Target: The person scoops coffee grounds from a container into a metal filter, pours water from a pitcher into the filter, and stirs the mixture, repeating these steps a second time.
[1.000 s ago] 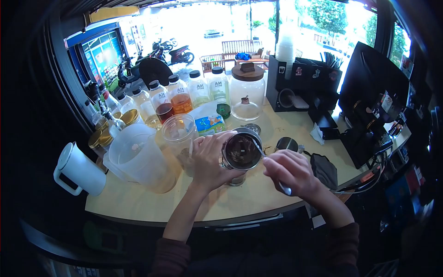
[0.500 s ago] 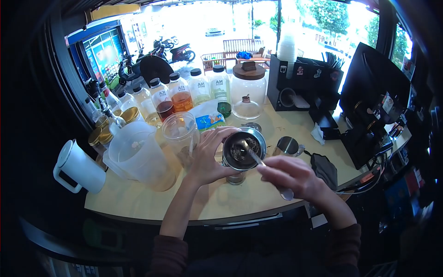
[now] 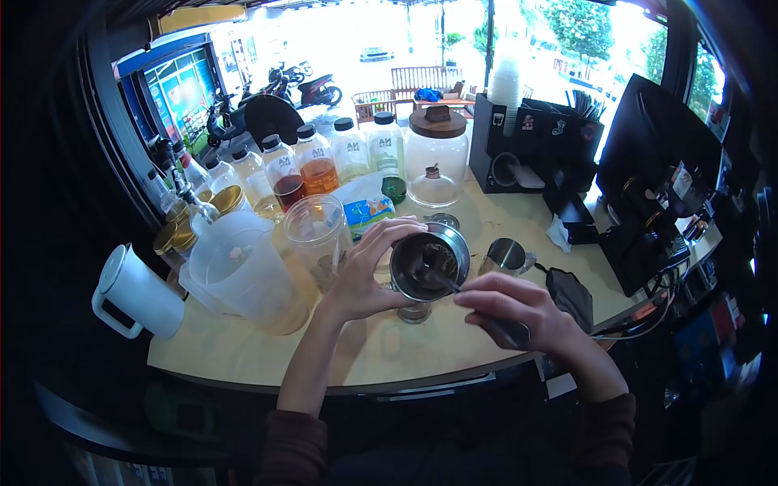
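My left hand (image 3: 361, 279) is wrapped round the side of a round metal cup (image 3: 463, 243), which has dark liquid inside. Below the cup, the base of a clear glass (image 3: 414, 313) shows on the table. A metal spoon (image 3: 442, 279) is pinched in my right hand (image 3: 519, 312), its lower end inside the cup. A steel mug (image 3: 506, 255) stands just right of the cup. Left of my left hand is a clear plastic jar (image 3: 316, 223).
A large translucent pitcher (image 3: 243, 267) and a white jug (image 3: 138, 292) stand at the left. Bottles (image 3: 320, 172) and a lidded glass jar (image 3: 436, 162) line the back. A black organiser (image 3: 531, 142) and a monitor (image 3: 656, 154) are at the right.
The spoon has shifted within the cup, and its handle has turned in my right hand. My left hand still grips the cup, which has barely moved.
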Demonstrator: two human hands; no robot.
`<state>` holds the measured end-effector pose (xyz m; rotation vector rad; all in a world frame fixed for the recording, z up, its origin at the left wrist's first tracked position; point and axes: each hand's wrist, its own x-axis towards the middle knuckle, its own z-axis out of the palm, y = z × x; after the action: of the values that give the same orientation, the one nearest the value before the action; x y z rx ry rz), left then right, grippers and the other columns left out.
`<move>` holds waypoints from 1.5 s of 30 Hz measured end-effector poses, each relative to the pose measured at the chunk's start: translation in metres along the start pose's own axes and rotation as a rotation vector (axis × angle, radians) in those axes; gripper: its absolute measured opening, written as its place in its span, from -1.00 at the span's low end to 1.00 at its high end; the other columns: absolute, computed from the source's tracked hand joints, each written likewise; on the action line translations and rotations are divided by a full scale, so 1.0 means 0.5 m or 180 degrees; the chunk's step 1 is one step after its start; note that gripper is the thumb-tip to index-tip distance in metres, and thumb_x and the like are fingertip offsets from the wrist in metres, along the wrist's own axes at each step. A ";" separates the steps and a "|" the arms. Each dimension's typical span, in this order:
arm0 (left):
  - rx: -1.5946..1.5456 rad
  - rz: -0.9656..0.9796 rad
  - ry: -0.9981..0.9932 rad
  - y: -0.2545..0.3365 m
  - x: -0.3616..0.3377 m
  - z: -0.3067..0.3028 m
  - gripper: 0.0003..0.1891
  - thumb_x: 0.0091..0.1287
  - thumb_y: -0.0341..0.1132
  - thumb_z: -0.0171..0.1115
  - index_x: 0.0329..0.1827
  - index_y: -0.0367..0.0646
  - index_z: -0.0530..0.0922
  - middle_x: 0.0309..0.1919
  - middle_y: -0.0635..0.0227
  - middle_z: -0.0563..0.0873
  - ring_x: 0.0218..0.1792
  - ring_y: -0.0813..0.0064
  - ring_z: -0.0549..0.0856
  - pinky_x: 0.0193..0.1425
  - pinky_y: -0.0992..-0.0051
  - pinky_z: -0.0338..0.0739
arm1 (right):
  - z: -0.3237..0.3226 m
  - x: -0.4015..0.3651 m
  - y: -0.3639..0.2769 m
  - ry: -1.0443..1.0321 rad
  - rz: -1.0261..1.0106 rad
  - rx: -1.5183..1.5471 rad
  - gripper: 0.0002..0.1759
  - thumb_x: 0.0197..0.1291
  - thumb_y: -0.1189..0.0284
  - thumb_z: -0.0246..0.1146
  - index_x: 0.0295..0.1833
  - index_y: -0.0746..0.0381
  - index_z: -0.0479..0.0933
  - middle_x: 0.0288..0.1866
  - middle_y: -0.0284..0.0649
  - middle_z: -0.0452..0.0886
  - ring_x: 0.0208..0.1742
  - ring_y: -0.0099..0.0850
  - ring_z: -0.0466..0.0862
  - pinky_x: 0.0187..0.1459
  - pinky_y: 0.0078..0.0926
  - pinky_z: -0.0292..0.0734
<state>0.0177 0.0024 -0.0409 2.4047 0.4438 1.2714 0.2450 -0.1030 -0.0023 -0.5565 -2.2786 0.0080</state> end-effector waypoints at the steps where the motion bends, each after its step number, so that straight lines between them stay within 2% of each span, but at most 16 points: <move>1: -0.0015 0.0008 0.0014 0.003 0.002 -0.001 -0.19 -0.18 -0.19 0.63 0.24 -0.06 0.46 0.18 0.30 0.58 0.28 0.24 0.50 0.43 0.24 0.31 | 0.000 0.001 0.002 0.0148 0.0020 -0.0055 -0.62 0.09 0.53 0.40 0.05 0.29 0.52 -0.20 -0.16 0.59 -0.25 -0.27 0.67 -0.28 -0.39 0.61; 5: 0.0212 0.0058 -0.0072 0.004 0.003 -0.008 -0.19 -0.17 -0.18 0.62 0.24 -0.04 0.45 0.18 0.32 0.57 0.31 0.25 0.48 0.49 0.16 0.21 | -0.004 0.004 -0.008 -0.0279 0.0167 0.0206 -0.64 0.10 0.54 0.39 0.04 0.27 0.53 -0.16 -0.16 0.59 -0.23 -0.26 0.67 -0.25 -0.37 0.61; 7: 0.0277 0.0066 -0.0078 0.003 0.001 -0.010 -0.18 -0.17 -0.17 0.62 0.25 -0.03 0.44 0.18 0.33 0.57 0.31 0.26 0.48 0.51 0.13 0.17 | -0.005 0.007 -0.005 -0.0238 0.0194 0.0206 -0.66 0.10 0.54 0.38 0.02 0.27 0.53 -0.16 -0.17 0.59 -0.23 -0.26 0.67 -0.24 -0.36 0.61; 9: 0.0340 0.0078 -0.0084 0.003 0.000 -0.012 -0.17 -0.17 -0.16 0.62 0.25 -0.02 0.44 0.19 0.34 0.57 0.32 0.27 0.48 0.52 0.10 0.13 | -0.004 0.013 0.000 0.0099 0.0242 -0.0024 -0.69 0.10 0.53 0.39 -0.02 0.27 0.53 -0.21 -0.18 0.59 -0.25 -0.26 0.66 -0.25 -0.36 0.60; 14: 0.0637 0.0055 -0.0099 0.006 -0.004 -0.016 -0.17 -0.17 -0.14 0.62 0.26 0.03 0.44 0.19 0.38 0.57 0.32 0.31 0.47 0.54 0.05 0.08 | 0.002 0.009 -0.012 -0.0196 0.0281 0.0168 -0.67 0.12 0.50 0.39 0.01 0.26 0.55 -0.22 -0.18 0.60 -0.26 -0.28 0.66 -0.25 -0.37 0.60; 18: 0.0752 0.0113 0.0009 0.014 -0.003 -0.015 -0.22 -0.16 -0.15 0.62 0.20 -0.04 0.47 0.14 0.35 0.62 0.27 0.32 0.53 0.50 0.12 0.13 | 0.007 0.006 0.011 0.0184 0.0172 -0.0085 -0.64 0.10 0.51 0.40 0.04 0.27 0.56 -0.23 -0.19 0.62 -0.27 -0.30 0.68 -0.26 -0.40 0.61; 21: 0.1020 0.0107 -0.0003 0.015 -0.004 -0.016 -0.24 -0.15 -0.13 0.61 0.20 -0.01 0.48 0.14 0.36 0.62 0.26 0.33 0.54 0.50 0.09 0.11 | 0.007 0.005 0.001 -0.0139 0.0120 -0.0011 -0.63 0.09 0.54 0.40 0.05 0.28 0.56 -0.20 -0.16 0.62 -0.26 -0.29 0.69 -0.25 -0.40 0.62; 23: 0.1033 0.0073 -0.0002 0.013 -0.005 -0.017 -0.19 -0.18 -0.09 0.60 0.24 0.11 0.45 0.16 0.43 0.56 0.27 0.36 0.51 0.50 0.01 0.10 | 0.009 0.006 0.010 -0.0040 0.0032 -0.0057 -0.62 0.10 0.54 0.39 0.07 0.30 0.55 -0.20 -0.15 0.63 -0.25 -0.29 0.69 -0.26 -0.39 0.62; 25: 0.1095 0.0056 0.0009 0.018 -0.005 -0.018 -0.19 -0.19 -0.10 0.60 0.24 0.11 0.45 0.16 0.44 0.56 0.27 0.37 0.51 0.50 0.01 0.11 | 0.008 0.007 0.017 0.0304 0.0109 -0.0191 -0.60 0.11 0.51 0.39 0.08 0.30 0.55 -0.23 -0.16 0.62 -0.25 -0.29 0.69 -0.26 -0.39 0.62; 29: 0.1251 0.0050 0.0056 0.016 -0.007 -0.016 -0.18 -0.20 -0.11 0.60 0.24 0.12 0.45 0.16 0.46 0.56 0.26 0.39 0.51 0.49 0.00 0.11 | 0.014 0.005 0.013 0.0044 -0.0015 -0.0105 -0.57 0.09 0.56 0.39 0.11 0.31 0.54 -0.20 -0.13 0.63 -0.24 -0.28 0.69 -0.26 -0.40 0.62; 33: 0.1251 0.0048 0.0075 0.017 -0.009 -0.018 -0.17 -0.21 -0.12 0.60 0.24 0.13 0.45 0.16 0.46 0.56 0.26 0.39 0.51 0.49 0.00 0.11 | 0.010 0.009 0.017 0.0334 0.0124 -0.0116 -0.59 0.09 0.55 0.39 0.09 0.32 0.54 -0.21 -0.13 0.63 -0.26 -0.27 0.69 -0.28 -0.40 0.61; 35: 0.1338 0.0072 0.0047 0.016 -0.008 -0.018 -0.17 -0.21 -0.11 0.60 0.24 0.13 0.45 0.16 0.46 0.56 0.26 0.39 0.51 0.49 0.00 0.11 | 0.019 0.004 0.016 0.0128 0.0040 -0.0053 -0.60 0.10 0.57 0.39 0.08 0.31 0.55 -0.19 -0.11 0.63 -0.25 -0.27 0.69 -0.28 -0.39 0.62; 38: 0.1311 0.0078 0.0049 0.019 -0.007 -0.014 -0.18 -0.20 -0.10 0.60 0.24 0.13 0.45 0.16 0.47 0.56 0.26 0.40 0.51 0.49 0.01 0.12 | 0.019 0.007 0.015 0.0136 -0.0029 -0.0086 -0.61 0.10 0.56 0.39 0.08 0.30 0.55 -0.19 -0.12 0.63 -0.24 -0.28 0.69 -0.26 -0.40 0.62; 41: 0.1329 0.0085 0.0011 0.020 -0.004 -0.014 -0.20 -0.18 -0.10 0.59 0.24 0.13 0.45 0.15 0.48 0.56 0.26 0.41 0.51 0.50 0.01 0.10 | 0.012 0.009 0.015 0.0315 0.0184 -0.0096 -0.63 0.12 0.54 0.39 0.07 0.29 0.54 -0.18 -0.16 0.63 -0.24 -0.28 0.69 -0.25 -0.42 0.62; 43: 0.1369 0.0101 0.0000 0.022 -0.002 -0.015 -0.20 -0.17 -0.11 0.59 0.24 0.13 0.44 0.15 0.48 0.56 0.27 0.41 0.51 0.50 0.00 0.10 | 0.008 0.007 0.007 -0.0105 0.0401 0.0280 -0.67 0.14 0.53 0.37 0.04 0.27 0.54 -0.18 -0.16 0.62 -0.25 -0.27 0.68 -0.24 -0.41 0.61; 45: 0.1404 0.0111 -0.0018 0.024 -0.001 -0.014 -0.21 -0.16 -0.11 0.58 0.24 0.13 0.44 0.15 0.49 0.56 0.27 0.42 0.50 0.51 0.00 0.09 | 0.004 0.010 0.003 -0.0181 0.0434 0.0309 -0.71 0.17 0.53 0.35 0.01 0.25 0.52 -0.21 -0.16 0.61 -0.25 -0.26 0.67 -0.24 -0.39 0.60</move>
<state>0.0129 -0.0071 -0.0318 2.7827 0.7511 1.2884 0.2414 -0.0992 -0.0003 -0.6667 -2.2770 0.2030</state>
